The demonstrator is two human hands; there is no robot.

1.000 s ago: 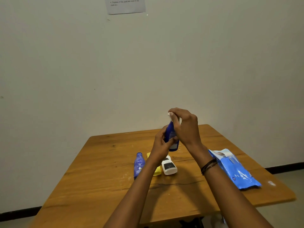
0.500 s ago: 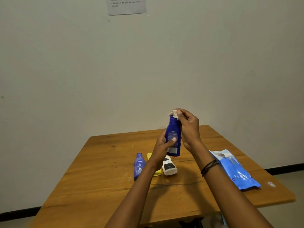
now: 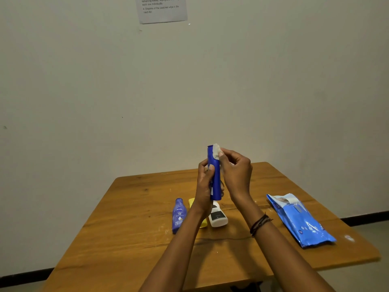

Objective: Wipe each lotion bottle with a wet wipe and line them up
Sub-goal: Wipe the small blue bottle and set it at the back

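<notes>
Wooden table bearing, side by side, a small blue bottle, a yellow item (apparently a bottle) and a white bottle; blue wipes pack well apart, rightward.

Wooden table, printed paper notice taped high on plain wall, dark baseboard below

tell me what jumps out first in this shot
The dark blue plastic lotion bottle is held upright above the wooden table, gripped by the left hand while the right hand presses a white wet wipe to its top. A bright blue plastic wipe pack lies at the table's right side.
</notes>
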